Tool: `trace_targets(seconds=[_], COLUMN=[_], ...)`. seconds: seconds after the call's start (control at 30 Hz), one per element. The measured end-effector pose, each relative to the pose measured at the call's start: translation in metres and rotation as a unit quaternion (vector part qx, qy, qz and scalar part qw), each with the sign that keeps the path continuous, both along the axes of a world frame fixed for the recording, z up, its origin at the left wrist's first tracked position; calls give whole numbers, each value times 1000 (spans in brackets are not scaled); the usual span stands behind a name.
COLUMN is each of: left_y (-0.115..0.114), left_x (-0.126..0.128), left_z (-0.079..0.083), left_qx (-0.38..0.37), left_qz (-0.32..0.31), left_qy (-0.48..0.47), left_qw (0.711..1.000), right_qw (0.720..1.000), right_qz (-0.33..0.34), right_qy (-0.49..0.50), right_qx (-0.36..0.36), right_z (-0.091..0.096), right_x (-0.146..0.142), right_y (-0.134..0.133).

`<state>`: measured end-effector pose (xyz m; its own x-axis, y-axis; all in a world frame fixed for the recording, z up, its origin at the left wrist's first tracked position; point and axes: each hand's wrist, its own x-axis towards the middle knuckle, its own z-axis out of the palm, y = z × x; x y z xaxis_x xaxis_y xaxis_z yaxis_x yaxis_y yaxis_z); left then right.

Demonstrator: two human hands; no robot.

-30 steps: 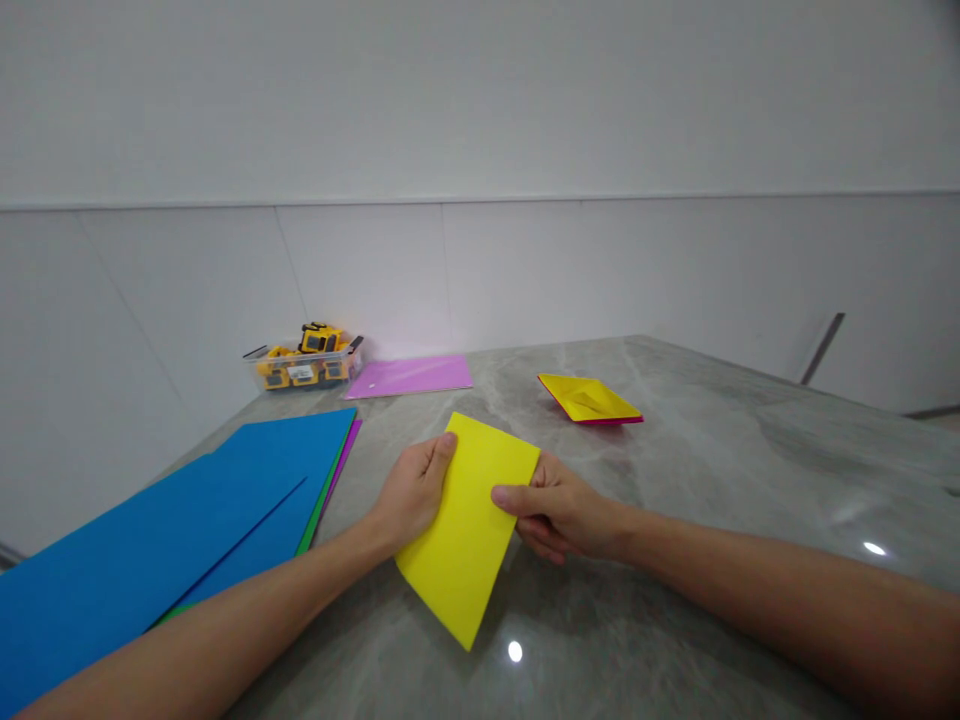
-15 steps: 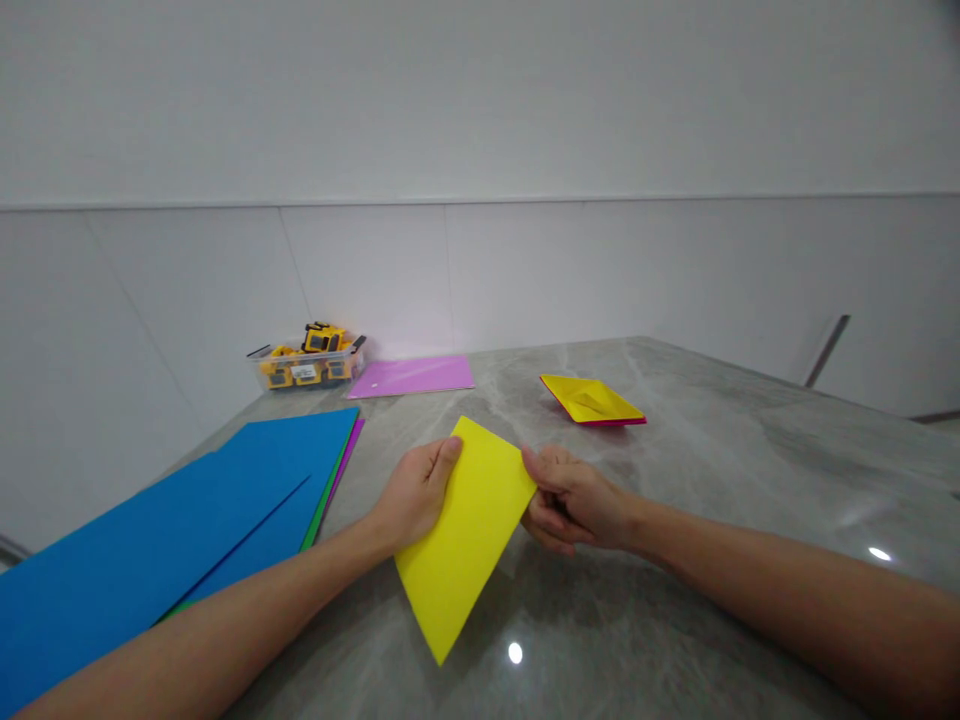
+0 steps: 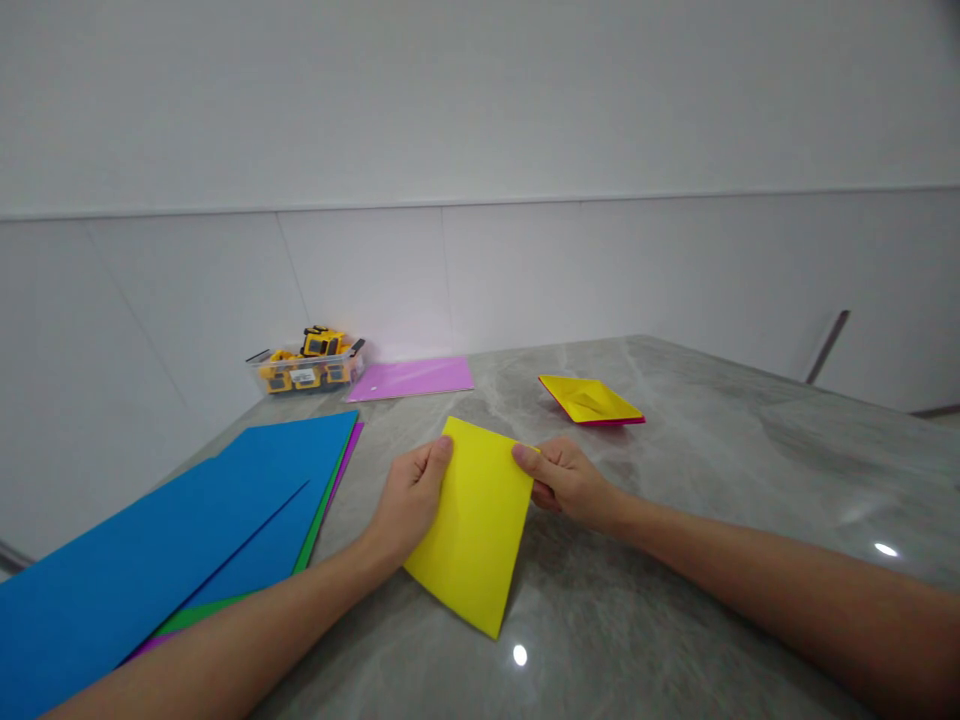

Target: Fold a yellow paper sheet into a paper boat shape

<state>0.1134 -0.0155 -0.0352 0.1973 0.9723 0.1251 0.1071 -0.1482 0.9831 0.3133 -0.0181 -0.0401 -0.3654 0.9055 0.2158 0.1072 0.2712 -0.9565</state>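
Gripping: L hand (image 3: 411, 500), thumb on front face of yellow sheet (image 3: 476, 520), along its L edge nr upper corner; other fingers mostly behind, out of view. R hand (image 3: 566, 480), pinching same sheet at upper R corner, thumb in front, rest of fingers curled behind/below

Yellow sheet, qty 1: between both hands, tilted, over tabletop (image 3: 720, 580), low corner pointing twd wearer; folded or single, can't tell

Tabletop: grey, marble-look, glossy, w/ bright light spots

Blue sheets (image 3: 247, 500), overlapping, L of L hand, near end partly behind L forearm. Under them: green sheet (image 3: 180, 617) & purple sheet (image 3: 346, 460), edges only showing

Folded paper piece (image 3: 596, 400), yellow top, magenta edge, beyond R hand, apart from it

Pink-violet sheet (image 3: 412, 379), flat, far side, nr wall (image 3: 480, 120)

Clear plastic box (image 3: 352, 368), white label, just beside pink-violet sheet; contents: yellow toy vehicles (image 3: 324, 344), one sitting above rim

Wall: pale, w/ horiz. line across
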Motion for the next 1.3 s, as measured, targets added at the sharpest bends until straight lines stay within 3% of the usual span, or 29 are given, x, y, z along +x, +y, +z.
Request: trace_targets(seconds=[0.23, 0.4, 0.5, 0.6, 0.7, 0.77, 0.8, 0.93, 1.03, 1.17, 1.3], left_y=[0, -5, 1, 6, -1, -12, -17, -28, -25, -16, -9], left_x=[3, 5, 1, -5, -6, -2, 1, 12, 16, 16, 12], left_z=[3, 2, 7, 23, 42, 50, 52, 45, 36, 30, 32], left_qx=[-38, -10, 20, 97, 284, 339, 335, 204, 144, 112, 129], left_qz=[-23, 26, 33, 38, -29, -77, -96, -131, -95, -44, -6], left_qy=[-66, -96, 0, 114, 311, 370, 379, 357, 309, 247, 229], left_qw=[997, 995, 999, 988, 907, 862, 857, 902, 935, 962, 965], right_qw=[997, 995, 993, 993, 990, 985, 983, 970, 962, 967, 970], right_qz=[65, 94, 99, 87, 118, 148, 159, 174, 171, 165, 176], right_qy=[-3, -23, -44, -61, -57, -74, -89, -166, -205, -193, -163], right_qx=[-43, -26, -45, -50, -48, -40, -32, 33, 54, 16, -35], right_z=[-5, -3, -3, -3, -4, -3, -2, 5, 10, 14, 15], right_x=[-4, -6, -7, -8, -10, -13, -15, -20, -21, -21, -20], right_y=[-5, -9, -11, -10, -11, -14, -17, -26, -26, -21, -21])
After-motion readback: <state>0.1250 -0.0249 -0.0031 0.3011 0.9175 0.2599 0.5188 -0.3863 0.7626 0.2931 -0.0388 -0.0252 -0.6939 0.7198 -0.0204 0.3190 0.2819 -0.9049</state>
